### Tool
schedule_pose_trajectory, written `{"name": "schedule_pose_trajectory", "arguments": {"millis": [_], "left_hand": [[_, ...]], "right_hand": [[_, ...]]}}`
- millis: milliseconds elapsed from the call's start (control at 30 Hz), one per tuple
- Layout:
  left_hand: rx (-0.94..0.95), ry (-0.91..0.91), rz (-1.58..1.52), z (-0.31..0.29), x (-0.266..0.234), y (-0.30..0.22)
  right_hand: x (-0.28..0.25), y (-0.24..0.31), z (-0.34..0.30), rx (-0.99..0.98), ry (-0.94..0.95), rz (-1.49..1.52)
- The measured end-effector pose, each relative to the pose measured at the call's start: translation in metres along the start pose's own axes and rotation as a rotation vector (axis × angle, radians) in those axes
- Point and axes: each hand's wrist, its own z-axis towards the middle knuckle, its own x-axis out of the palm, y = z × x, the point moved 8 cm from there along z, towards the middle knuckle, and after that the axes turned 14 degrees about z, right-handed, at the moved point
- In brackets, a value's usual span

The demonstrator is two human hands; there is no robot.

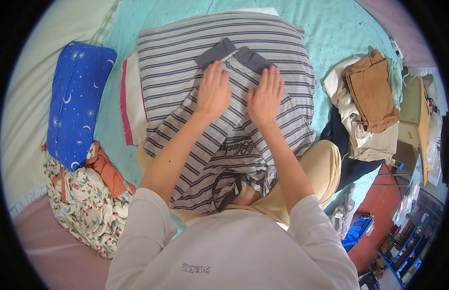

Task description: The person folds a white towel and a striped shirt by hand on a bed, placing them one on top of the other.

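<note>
A grey striped long-sleeved top [234, 121] with dark lettering lies in front of me, partly over my crossed legs. Its two sleeves reach away from me, and their plain dark grey cuffs [256, 59] sit close together at the far end. My left hand [214, 90] rests flat on the left sleeve just below its cuff, fingers extended. On the right sleeve, my right hand [266, 94] lies palm down with its fingers stretched out. Beneath the sleeves spreads a matching striped pillow or folded cloth [224, 30]; which of these it is, I cannot tell.
At left, a blue pillow [79, 106] with moons and suns lies against a crumpled floral garment [89, 212]. Folded brown trousers [374, 92] top a clothes pile at right. Everything rests on a turquoise sheet [331, 29]. Beyond the bed's right edge stands a blue-framed shelf [408, 246].
</note>
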Motion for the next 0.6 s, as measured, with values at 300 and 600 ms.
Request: {"name": "schedule_pose_trajectory", "arguments": {"millis": [300, 600], "left_hand": [[0.224, -0.059, 0.015, 0.041, 0.022, 0.003], [0.249, -0.147, 0.05, 0.033, 0.013, -0.025]], "right_hand": [[0.029, -0.005, 0.004, 0.048, 0.125, -0.061], [0.03, 0.013, 0.015, 0.032, 0.07, -0.025]]}}
